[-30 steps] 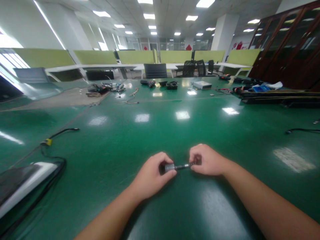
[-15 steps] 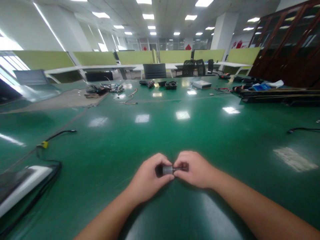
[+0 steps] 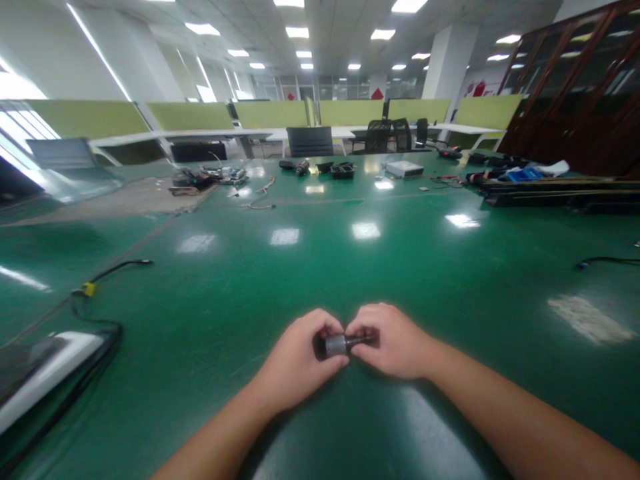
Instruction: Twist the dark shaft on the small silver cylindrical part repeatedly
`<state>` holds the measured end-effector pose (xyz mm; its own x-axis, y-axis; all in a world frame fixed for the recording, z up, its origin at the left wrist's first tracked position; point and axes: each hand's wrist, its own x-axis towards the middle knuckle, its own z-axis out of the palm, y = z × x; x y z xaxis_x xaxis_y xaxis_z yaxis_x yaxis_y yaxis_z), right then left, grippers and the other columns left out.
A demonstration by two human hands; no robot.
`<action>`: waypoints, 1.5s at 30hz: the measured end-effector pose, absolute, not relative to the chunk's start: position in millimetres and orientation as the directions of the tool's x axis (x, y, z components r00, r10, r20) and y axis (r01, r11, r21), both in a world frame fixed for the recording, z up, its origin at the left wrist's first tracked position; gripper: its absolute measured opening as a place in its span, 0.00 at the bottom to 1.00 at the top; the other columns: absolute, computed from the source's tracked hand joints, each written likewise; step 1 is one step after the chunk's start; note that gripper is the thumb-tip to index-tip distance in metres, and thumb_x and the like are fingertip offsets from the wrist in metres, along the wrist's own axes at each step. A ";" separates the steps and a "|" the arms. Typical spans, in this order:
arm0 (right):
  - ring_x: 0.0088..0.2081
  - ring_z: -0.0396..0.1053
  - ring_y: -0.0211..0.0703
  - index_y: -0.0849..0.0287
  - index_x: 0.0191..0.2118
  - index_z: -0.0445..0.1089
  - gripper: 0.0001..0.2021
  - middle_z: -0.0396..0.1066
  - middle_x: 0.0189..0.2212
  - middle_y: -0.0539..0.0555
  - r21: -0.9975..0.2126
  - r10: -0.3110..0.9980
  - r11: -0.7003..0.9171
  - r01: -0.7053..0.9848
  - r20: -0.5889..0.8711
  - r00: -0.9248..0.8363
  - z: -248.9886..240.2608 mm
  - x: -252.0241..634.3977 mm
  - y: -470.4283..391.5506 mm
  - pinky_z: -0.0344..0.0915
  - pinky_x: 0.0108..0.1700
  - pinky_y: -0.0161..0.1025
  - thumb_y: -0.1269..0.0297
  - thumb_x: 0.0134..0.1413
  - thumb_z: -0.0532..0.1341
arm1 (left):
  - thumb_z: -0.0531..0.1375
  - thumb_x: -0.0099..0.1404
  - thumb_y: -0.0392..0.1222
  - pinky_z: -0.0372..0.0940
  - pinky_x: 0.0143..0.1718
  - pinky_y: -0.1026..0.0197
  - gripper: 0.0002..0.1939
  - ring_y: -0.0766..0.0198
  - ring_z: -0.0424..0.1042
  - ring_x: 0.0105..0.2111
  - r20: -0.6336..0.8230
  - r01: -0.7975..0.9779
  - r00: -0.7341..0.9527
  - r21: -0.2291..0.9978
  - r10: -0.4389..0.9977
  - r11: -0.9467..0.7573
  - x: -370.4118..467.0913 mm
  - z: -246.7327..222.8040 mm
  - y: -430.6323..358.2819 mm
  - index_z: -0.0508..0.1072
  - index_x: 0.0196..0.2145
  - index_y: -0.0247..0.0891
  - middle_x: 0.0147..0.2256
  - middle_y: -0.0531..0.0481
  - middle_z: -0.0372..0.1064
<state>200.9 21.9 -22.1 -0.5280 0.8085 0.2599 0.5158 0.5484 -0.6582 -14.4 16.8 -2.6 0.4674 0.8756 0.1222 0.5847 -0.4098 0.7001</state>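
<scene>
Between my two hands, low over the green tabletop point(image 3: 320, 280), lies a small grey metal cylinder point(image 3: 336, 345) with a thin dark shaft point(image 3: 356, 341) at its right end. My left hand point(image 3: 306, 357) curls round the cylinder's left part, thumb below and fingers above. The thumb and fingers of my right hand point(image 3: 387, 340) are closed about the dark shaft. Both thumbs come close together near the middle. My fingers and palms hide the outer ends of the part, and its exact kind cannot be made out.
A black cable point(image 3: 123, 265) with a yellow tag and a white-edged device point(image 3: 60, 367) lie at left. Another cable point(image 3: 607, 260) is at right. Along the far side are a wire heap point(image 3: 213, 177), a power drill point(image 3: 301, 168), a grey box point(image 3: 403, 169) and dark bars point(image 3: 555, 190).
Both hands stay in nearly the same place. The right thumb has shifted slightly rightward, and a little more of the dark shaft shows beside the cylinder.
</scene>
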 end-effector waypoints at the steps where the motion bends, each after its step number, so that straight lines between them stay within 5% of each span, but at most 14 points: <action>1: 0.34 0.68 0.39 0.56 0.37 0.76 0.07 0.73 0.31 0.48 -0.660 0.808 0.548 0.514 0.260 -0.529 -22.1 201.2 21.8 0.57 0.41 0.38 0.71 0.50 0.68 | 0.68 0.53 0.31 0.61 0.38 0.60 0.13 0.60 0.70 0.37 0.120 0.587 0.465 0.700 0.877 -0.406 -14.1 -2.3 16.7 0.73 0.36 0.40 0.35 0.54 0.72; 45: 0.29 0.67 0.37 0.58 0.29 0.73 0.04 0.71 0.25 0.46 -0.613 0.790 0.580 0.537 0.262 -0.554 -15.6 219.4 27.8 0.58 0.41 0.39 0.72 0.43 0.66 | 0.69 0.54 0.36 0.61 0.38 0.60 0.11 0.59 0.70 0.36 0.115 0.628 0.453 0.663 0.884 -0.408 -14.4 -4.3 14.8 0.71 0.34 0.39 0.36 0.53 0.72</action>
